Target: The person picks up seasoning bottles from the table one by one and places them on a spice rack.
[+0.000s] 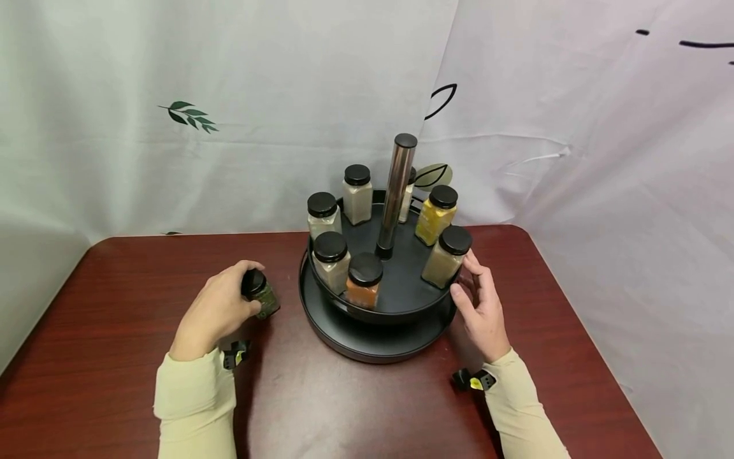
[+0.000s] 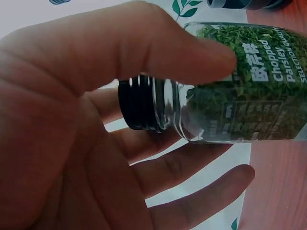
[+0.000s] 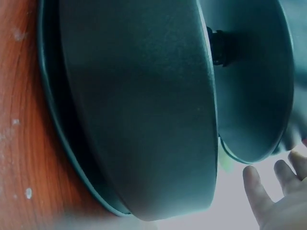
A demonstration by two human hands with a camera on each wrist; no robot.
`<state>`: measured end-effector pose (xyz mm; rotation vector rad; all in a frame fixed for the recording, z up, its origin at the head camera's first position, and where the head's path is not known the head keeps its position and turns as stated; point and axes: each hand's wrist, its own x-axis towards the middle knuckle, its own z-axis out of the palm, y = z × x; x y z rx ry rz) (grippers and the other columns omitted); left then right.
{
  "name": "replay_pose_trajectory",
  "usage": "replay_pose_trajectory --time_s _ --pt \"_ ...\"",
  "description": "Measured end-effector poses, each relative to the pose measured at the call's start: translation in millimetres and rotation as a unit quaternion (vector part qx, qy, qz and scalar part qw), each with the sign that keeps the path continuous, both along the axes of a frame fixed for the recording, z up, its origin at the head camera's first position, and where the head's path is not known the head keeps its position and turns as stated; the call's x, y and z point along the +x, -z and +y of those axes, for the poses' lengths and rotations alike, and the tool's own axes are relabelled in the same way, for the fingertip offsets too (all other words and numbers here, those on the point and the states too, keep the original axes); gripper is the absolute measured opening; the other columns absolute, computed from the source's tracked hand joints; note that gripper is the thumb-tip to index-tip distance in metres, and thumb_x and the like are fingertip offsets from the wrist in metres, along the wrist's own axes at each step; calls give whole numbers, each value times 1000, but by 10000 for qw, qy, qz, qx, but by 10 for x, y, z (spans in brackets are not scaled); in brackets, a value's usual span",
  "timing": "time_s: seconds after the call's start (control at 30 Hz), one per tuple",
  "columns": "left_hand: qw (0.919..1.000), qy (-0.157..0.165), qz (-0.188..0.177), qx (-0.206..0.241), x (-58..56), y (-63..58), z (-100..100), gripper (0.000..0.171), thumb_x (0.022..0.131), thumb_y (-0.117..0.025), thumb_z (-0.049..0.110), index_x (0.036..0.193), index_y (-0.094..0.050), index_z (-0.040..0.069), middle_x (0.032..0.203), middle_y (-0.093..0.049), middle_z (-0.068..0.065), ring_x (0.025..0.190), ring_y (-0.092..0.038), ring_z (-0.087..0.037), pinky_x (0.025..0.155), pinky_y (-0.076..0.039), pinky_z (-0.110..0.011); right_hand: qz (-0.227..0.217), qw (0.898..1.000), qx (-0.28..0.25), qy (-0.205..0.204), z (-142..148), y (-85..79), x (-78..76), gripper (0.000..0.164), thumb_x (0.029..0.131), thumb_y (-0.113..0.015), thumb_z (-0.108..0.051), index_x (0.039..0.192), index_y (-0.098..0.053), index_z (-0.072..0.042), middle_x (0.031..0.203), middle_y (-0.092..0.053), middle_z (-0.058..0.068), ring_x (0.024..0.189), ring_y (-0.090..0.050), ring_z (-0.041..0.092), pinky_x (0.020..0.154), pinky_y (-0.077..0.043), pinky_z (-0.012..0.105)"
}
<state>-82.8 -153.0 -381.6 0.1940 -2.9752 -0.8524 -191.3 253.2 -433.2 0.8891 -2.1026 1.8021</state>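
My left hand (image 1: 215, 309) grips a glass jar of chopped parsley (image 1: 264, 299) with a black screw lid, left of a two-tier black turntable. In the left wrist view, the thumb lies along the parsley label and several fingers extend on the jar's other side. Spread and lightly bent, the fingers of my right hand (image 1: 484, 312) are at the right rim of the turntable's upper tray (image 1: 395, 299), beside a jar of pale brown powder (image 1: 444, 264). Whether they press on the rim cannot be told. The lower tray (image 1: 367, 347) sits on the table.
Several black-lidded spice jars stand around the upper tray, including an orange one (image 1: 363, 287) and a yellow one (image 1: 436, 217). A metal post (image 1: 397, 191) rises from its middle. The turntable is on a reddish-brown table (image 1: 115, 306) against a white patterned cloth (image 1: 258, 64).
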Motion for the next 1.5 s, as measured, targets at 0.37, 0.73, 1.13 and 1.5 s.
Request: replay_pose_trajectory --time_s 0.37,0.73,1.13,1.5 --pt "9994 -195 241 152 19 -22 35 58 77 -72 5 132 -51 1 105 -68 -19 84 -65 -29 74 -51 -45 -184 9988 -266 -379 -11 -30 -41 63 97 -46 11 156 -30 -3 160 -34 12 145 -37 18 110 -36 24" --pt "9987 -277 368 239 51 -68 2 64 79 -72 9 138 -48 4 92 -69 -12 67 -60 -15 66 -47 -37 -147 9995 219 -183 6 -38 -37 68 98 -48 7 159 -28 -14 163 -29 11 145 -35 13 110 -36 20" --pt "9927 -327 1155 82 65 -93 27 60 77 -68 8 135 -55 12 73 -64 -1 63 -57 -16 61 -44 -35 -118 9995 204 -219 15 -43 -30 71 97 -49 8 160 -25 -13 163 -27 13 146 -34 13 110 -35 19" --pt "9807 -706 1821 -11 168 -213 51 64 78 -69 7 140 -60 20 87 -68 -2 72 -62 -15 62 -43 -30 -226 9989 288 -280 9 -48 -18 74 96 -51 8 160 -24 -14 164 -26 10 147 -31 14 110 -35 19"
